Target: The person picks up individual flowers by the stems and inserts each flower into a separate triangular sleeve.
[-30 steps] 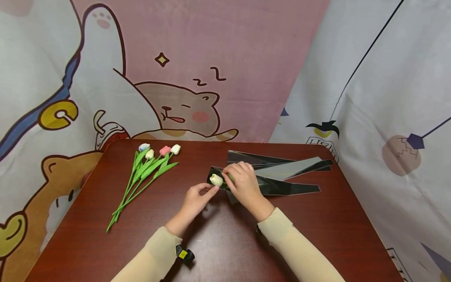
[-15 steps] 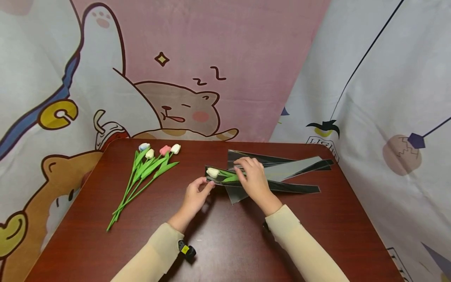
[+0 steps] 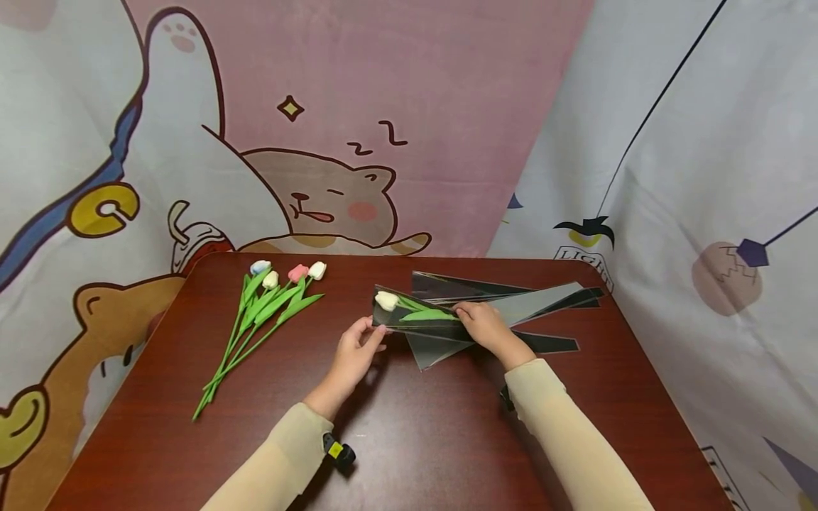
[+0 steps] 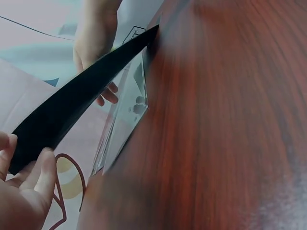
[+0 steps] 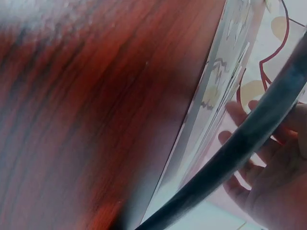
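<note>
In the head view, a white tulip with green leaves lies in a black flower sleeve that has clear film. My left hand pinches the near corner of the sleeve's wide end, below the bloom. The left wrist view has that hand with thumb and fingers on the black sleeve. Over the stem side, my right hand touches the sleeve near its middle. Its loosely bent, spread fingers show behind the black strip in the right wrist view; their contact with the stem is hidden.
Further flower sleeves lie overlapping at the right, partly under the working one. Left of them, several tulips in blue, white, cream and pink lie with crossed stems. The brown table meets a printed cloth backdrop behind.
My right hand has slid right along the sleeve from beside the bloom, uncovering the leaves. The sleeve's wide end and the bloom have shifted slightly up and away; my left hand stays at the corner.
</note>
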The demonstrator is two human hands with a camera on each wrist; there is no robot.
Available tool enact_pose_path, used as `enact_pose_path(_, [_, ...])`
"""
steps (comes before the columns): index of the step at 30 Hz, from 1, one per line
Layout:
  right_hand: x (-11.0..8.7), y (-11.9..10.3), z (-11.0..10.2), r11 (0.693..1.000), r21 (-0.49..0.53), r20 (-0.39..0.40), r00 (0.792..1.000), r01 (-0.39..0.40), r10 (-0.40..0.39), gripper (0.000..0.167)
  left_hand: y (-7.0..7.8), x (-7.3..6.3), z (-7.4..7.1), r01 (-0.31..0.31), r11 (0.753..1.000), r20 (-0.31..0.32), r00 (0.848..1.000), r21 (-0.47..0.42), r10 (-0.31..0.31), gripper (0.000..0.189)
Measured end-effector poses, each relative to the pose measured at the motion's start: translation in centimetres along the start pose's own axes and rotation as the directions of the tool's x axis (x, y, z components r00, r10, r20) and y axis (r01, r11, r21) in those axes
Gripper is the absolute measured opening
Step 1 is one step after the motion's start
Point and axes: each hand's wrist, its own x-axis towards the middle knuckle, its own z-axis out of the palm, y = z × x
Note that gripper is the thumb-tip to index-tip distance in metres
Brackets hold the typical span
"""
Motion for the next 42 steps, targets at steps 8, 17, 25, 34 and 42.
enact_pose_path(8, [0.0,-0.9,-0.9,0.985,0.175,-0.08,0.997,-0.001,0.015,0.022,1.1,0.6,0.0,0.013,0.985,-0.098,0.995,-0.173,-0.03,0.015])
enact_pose_path(17, [-0.3,-4.7,-2.5,0.891,0.407,-0.394,0.919,0.201,-0.027,0.014,3.6,0.7,-0.3,-0.011,0.856,-0.162,0.983,-0.517,-0.085,0.009])
enact_pose_path(25, [-0.4,-8.8,-3.5,0.802,0.548,-0.467,0.882,0.237,0.058,0.015,4.4,0.4,0.2,0.017,0.905,-0.069,0.996,-0.424,-0.051,0.023])
enact_pose_path(34, [0.0,-13.0,-4.1,0.72,0.619,-0.533,0.841,0.313,0.093,0.016,4.2,0.7,1.1,0.018,0.985,0.004,1.0,-0.169,-0.018,0.029])
enact_pose_path(42, [0.3,-15.3,-4.4,0.66,0.661,-0.561,0.819,0.357,0.118,0.015,5.9,1.6,0.1,-0.124,0.974,-0.14,0.985,-0.188,0.098,0.017])
